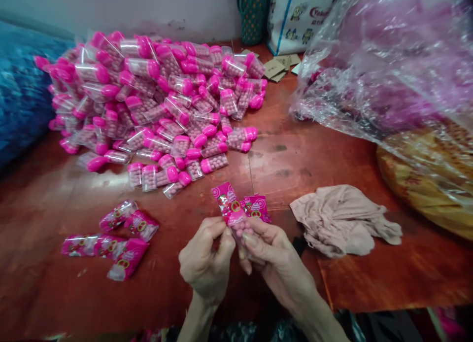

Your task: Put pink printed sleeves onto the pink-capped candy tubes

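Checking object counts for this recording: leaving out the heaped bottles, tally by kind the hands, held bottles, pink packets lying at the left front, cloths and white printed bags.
Bare hands, left hand and right hand: 2
Clear held bottle of pink balls: 1
Shiny pink printed packets: 5
Crumpled beige cloth: 1
White printed bag: 1
Total: 10

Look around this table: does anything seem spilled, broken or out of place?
I see no clear spill or damage. The crumpled beige cloth beside the right hand looks slightly out of place: it is loose, bunched fabric on a table piled with pink-capped containers.
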### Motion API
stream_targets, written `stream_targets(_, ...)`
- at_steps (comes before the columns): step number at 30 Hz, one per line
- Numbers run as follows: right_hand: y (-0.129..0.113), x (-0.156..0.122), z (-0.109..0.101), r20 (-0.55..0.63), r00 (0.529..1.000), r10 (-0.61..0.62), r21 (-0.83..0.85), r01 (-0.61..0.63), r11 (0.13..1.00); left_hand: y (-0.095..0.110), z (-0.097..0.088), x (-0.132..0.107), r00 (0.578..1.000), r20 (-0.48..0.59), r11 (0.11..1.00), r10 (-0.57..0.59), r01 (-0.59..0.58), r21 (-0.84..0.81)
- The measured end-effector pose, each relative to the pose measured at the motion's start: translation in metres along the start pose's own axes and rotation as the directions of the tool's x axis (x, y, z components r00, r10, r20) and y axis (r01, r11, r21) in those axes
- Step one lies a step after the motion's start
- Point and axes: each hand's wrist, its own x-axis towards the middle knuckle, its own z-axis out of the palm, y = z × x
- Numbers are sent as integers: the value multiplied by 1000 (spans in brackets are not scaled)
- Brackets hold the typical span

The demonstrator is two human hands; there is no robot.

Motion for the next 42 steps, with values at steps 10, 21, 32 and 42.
stream_targets(10,7,1,3,-124,973,-197,-306,151,940,4,-2,2,997,-73,1000,-27,26,-12)
stream_targets(21,8,-5,6,-174,874,-453,-810,135,571,-12,-32,42,713,512,708,479,-659,254)
stream_targets(32,14,-1,1,-138,878,-459,-778,191,599,-11,-29,54,516,644,489,564,-838,243)
stream_targets(42,17,3,-1,-174,869,-462,-720,208,662,-13,-22,55,571,604,577,556,-788,215)
